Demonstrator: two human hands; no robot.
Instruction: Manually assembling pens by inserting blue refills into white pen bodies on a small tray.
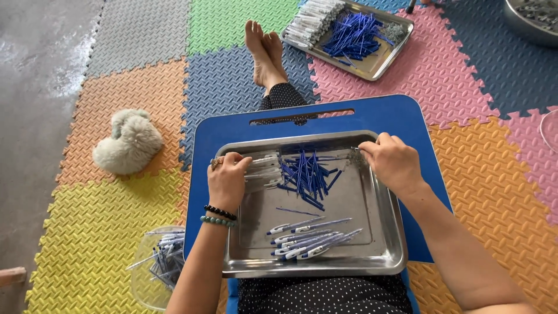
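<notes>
A steel tray is seen resting on a blue lap board, which is laid across the legs of a person seated on a floor of coloured foam mats. The left hand is held palm down over the tray's left side, wrist bent, its fingers curled onto a small stack of clear pen barrels; a ring and two bead bracelets are worn on it. The right hand is reached in from the right, forearm angled across the board's edge, its fingertips pinched at the tray's upper right corner, where a small heap of tiny metal parts is partly hidden; whether anything is gripped there cannot be told. Between the hands a pile of blue ink refills is spread, and one single refill lies alone lower down. Assembled white-and-blue pens are gathered near the tray's front edge.

Beyond the crossed bare feet a second tray is set on the mats, loaded with more barrels and refills. A clear plastic tub of pens is placed at the left, near a fluffy grey toy.
</notes>
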